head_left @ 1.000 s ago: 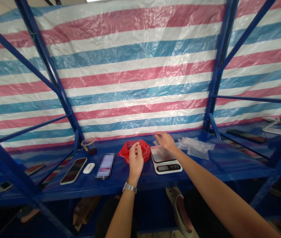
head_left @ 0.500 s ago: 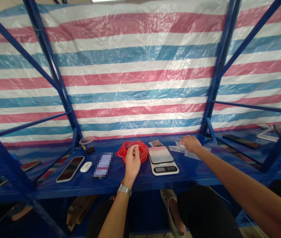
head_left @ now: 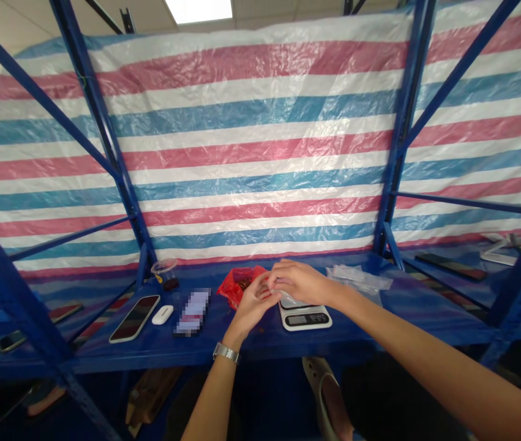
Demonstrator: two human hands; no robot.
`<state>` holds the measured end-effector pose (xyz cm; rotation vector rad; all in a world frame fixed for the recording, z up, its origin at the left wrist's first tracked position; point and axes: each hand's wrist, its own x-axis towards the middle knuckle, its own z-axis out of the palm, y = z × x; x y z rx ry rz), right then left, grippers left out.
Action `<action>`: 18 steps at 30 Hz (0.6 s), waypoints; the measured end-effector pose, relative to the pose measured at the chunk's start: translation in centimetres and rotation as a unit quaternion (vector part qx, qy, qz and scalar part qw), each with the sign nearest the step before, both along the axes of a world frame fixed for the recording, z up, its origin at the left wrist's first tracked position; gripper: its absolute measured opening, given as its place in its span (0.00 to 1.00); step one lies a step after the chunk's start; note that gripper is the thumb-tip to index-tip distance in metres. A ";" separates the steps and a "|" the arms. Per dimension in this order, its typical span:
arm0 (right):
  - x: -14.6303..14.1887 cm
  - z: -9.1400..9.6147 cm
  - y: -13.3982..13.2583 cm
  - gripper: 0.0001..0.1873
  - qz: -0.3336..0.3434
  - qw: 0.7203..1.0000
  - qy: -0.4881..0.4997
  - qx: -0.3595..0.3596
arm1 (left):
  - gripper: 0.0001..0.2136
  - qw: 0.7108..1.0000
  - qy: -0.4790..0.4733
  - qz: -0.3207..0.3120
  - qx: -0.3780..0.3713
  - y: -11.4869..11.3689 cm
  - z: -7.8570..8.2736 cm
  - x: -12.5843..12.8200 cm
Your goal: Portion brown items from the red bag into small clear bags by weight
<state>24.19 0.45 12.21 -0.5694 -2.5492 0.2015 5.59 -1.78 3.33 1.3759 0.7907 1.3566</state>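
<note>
My left hand [head_left: 254, 300] and my right hand [head_left: 297, 280] meet over the left side of a white digital kitchen scale [head_left: 307, 320]. A small clear plastic bag [head_left: 291, 301] is pinched in their closed fingers, partly hidden by them. Just left of my hands, a red plastic bag [head_left: 230, 289] lies open, with small brown pieces [head_left: 244, 282] showing inside. Most of the scale's weighing plate is covered by my right hand. More clear plastic bags [head_left: 359, 277] lie flat to the right of the scale.
On the blue shelf [head_left: 150, 349] to the left are a phone [head_left: 134, 318], a white earbud case [head_left: 163, 315], a pixelated phone-like item [head_left: 193, 312] and a clear cup [head_left: 166, 274] with dark contents. Blue metal posts [head_left: 391, 159] and a striped plastic sheet [head_left: 260, 147] bound the space.
My right hand has moved left from the pile of clear bags to my left hand, bringing a clear bag. The view has tilted up a little. The red bag's contents now show.
</note>
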 end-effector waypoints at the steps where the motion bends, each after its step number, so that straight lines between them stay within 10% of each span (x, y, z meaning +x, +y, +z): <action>1: -0.6 -0.1 -0.3 0.09 0.001 1.000 0.003 -0.013 | 0.28 1.000 -0.009 -0.025 -0.009 -0.3 0.3 -0.2; 18: -4.1 -0.2 -0.9 0.12 0.004 0.996 -0.033 -0.077 | 0.12 0.996 0.059 -0.050 -0.047 -1.4 0.5 -4.1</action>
